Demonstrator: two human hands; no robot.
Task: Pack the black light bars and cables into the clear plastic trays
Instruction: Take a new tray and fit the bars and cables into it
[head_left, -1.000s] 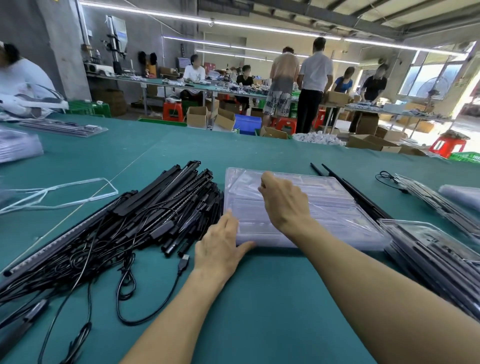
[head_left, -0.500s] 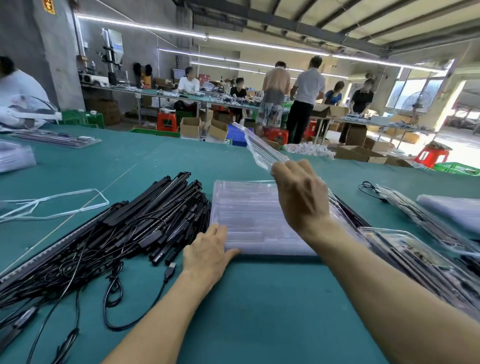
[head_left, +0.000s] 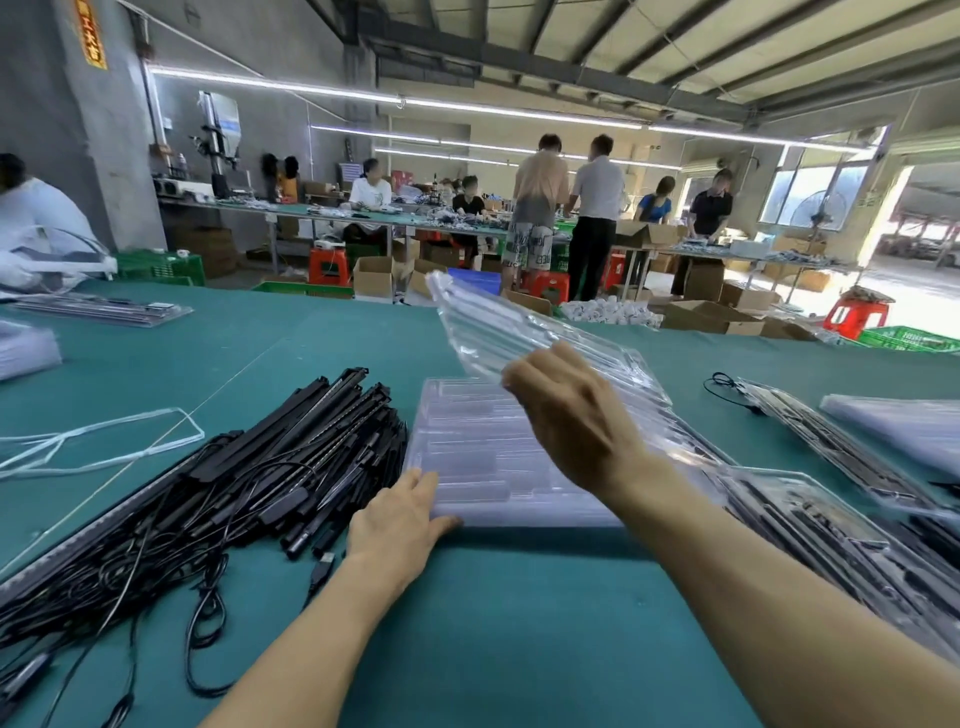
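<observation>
Grip: our right hand (head_left: 576, 421) held one empty clear tray (head_left: 498, 332), tilted above the tray stack (head_left: 483, 457) | left hand (head_left: 400, 519) lay flat on the stack's 7 o'clock corner | Unpacked: light bars and cables (head_left: 291, 467) heaped at 9 o'clock | Done: filled trays (head_left: 810, 519) at 3 o'clock | Judged: much left.
</observation>
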